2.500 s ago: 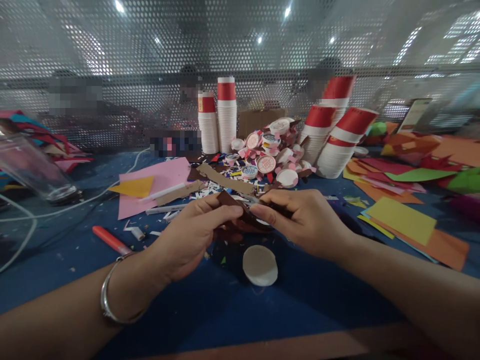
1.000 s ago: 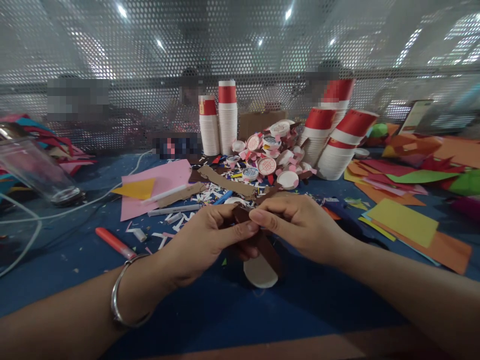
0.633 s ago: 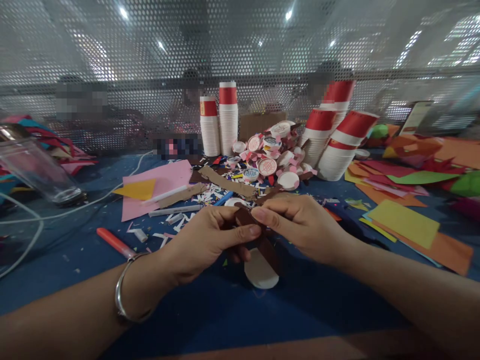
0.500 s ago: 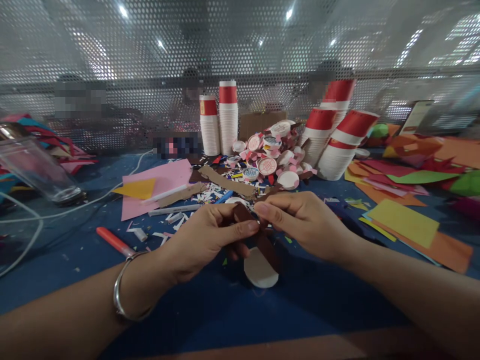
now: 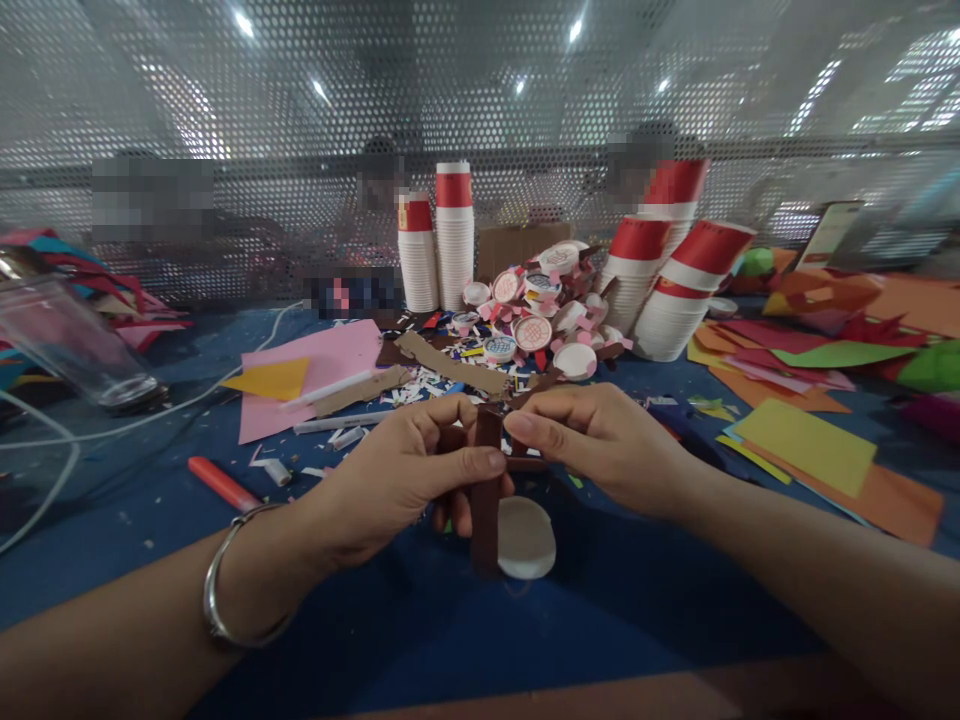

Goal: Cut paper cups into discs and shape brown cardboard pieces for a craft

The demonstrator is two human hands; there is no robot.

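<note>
A dark brown paper strip [image 5: 486, 510] hangs upright from my left hand [image 5: 424, 465], pinched between thumb and fingers. My right hand [image 5: 592, 440] is closed in a pinch close beside it, at the strip's upper end; whatever lies between its fingertips is too small to make out. Below the hands, a pale round disc [image 5: 526, 540] lies on the blue table, its left edge covered by the strip. Beyond the fingers is a heap of round white pieces [image 5: 532, 332] with pink tabs.
Stacks of red and white paper cups [image 5: 454, 240] stand behind. Pink paper [image 5: 262, 400], a red pen [image 5: 221, 484] and paper scraps lie left, near a clear bottle [image 5: 82, 340]. Coloured sheets [image 5: 810, 445] lie right. A mesh screen [image 5: 480, 100] rises at the back.
The brown strip has turned from a slant down to the right to nearly vertical, uncovering the disc's right side. Both hands stay close together.
</note>
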